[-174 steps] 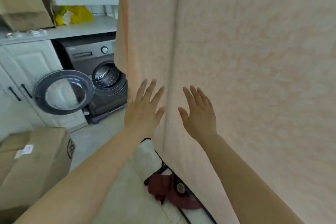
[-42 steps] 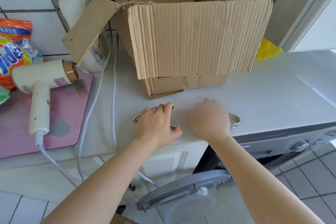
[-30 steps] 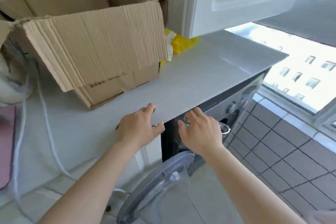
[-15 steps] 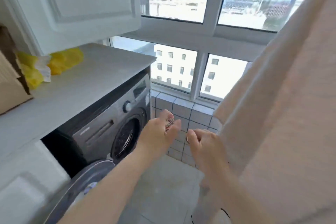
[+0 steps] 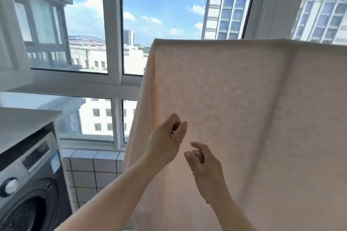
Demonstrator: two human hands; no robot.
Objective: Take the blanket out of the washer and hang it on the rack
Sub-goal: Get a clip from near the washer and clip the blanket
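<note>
I see the peach blanket [image 5: 244, 118] draped over a rail, hanging in front of the window [image 5: 112, 43]. Before the blanket, my left hand [image 5: 167, 140] pinches a small metal clip [image 5: 176, 127]; my right hand [image 5: 203, 165] grips another (partly hidden). The washer [image 5: 32, 184] stands lower left of the blanket.

pale peach blanket [image 5: 234, 103] — draped flat, hanging smooth, right of dark grey washer [image 5: 32, 180] — drum open

Bright daylight pours through white-framed windows [image 5: 112, 43] showing tall buildings [image 5: 225, 5] and blue sky, above a white-tiled low wall [image 5: 93, 170].
</note>
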